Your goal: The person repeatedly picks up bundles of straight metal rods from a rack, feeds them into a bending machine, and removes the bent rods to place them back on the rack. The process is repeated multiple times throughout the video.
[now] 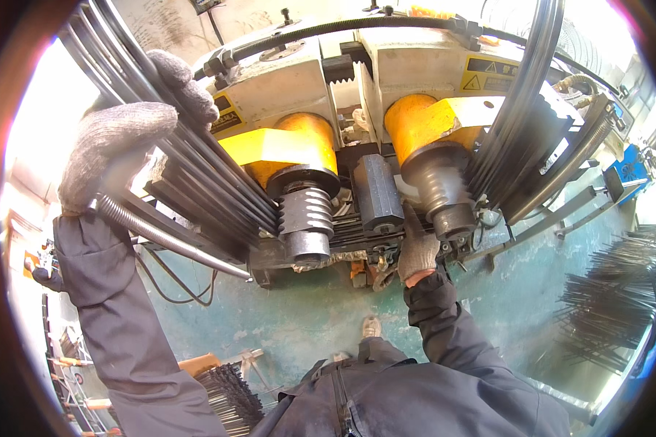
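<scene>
The left hand (gloved) is clenched round a bundle of dark metal rods at far left, running into the bending machine. The right hand presses the rods between the grooved roller and the hexagonal block; its fingers are hidden, so I cannot tell their grip. More loose rods lie on the green floor at right.

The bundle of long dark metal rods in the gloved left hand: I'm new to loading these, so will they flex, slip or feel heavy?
The bundle of long dark metal rods looks stiff; it runs straight from the left hand to the machine. Probably heavy, being many steel rods. The smooth rods might slide against each other.
</scene>
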`<state>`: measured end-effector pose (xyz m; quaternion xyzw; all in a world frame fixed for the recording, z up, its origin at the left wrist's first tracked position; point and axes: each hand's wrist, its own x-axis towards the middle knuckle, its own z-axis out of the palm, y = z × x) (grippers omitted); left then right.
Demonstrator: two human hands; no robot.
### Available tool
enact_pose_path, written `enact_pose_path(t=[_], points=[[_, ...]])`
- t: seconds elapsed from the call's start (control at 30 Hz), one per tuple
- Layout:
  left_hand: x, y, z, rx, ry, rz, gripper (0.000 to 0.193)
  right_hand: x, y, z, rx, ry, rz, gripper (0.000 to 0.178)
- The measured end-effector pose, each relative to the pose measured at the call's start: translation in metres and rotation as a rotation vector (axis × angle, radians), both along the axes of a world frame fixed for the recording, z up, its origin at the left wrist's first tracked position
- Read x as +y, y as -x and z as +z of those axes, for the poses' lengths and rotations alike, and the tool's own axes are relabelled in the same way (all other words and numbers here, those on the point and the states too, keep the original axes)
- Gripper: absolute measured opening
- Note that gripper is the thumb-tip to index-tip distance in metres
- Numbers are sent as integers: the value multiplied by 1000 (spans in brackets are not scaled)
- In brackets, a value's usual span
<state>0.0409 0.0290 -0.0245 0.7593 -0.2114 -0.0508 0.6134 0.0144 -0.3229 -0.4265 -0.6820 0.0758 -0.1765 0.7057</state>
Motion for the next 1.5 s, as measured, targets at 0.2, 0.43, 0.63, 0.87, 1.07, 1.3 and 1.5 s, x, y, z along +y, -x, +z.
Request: enact_pose_path(t=[0.2, 0.43, 0.63, 0.87, 1.07, 1.3, 1.5], points=[[18, 0, 14, -281, -473, -262, 38, 1, 8, 7, 32, 1160, -131, 54], [14, 109, -5, -498, -159, 94, 28, 1, 64, 31, -71, 665, -108, 44], [13, 261, -25, -597, -213, 319, 19, 4, 162, 32, 25, -765, 54, 45], [36, 480, -113, -303, 576, 695, 20, 46, 259, 57, 49, -446, 73, 32], [-8, 688, -156, -464, 650, 1174, 20, 105, 322, 108, -54, -293, 450, 30], [-131, 880, -190, -633, 765, 1754, 25, 180, 427, 139, -67, -382, 1149, 28], [-249, 1013, -178, -742, 708, 2187, 26, 205, 556, 155, -33, -314, 1464, 16]])
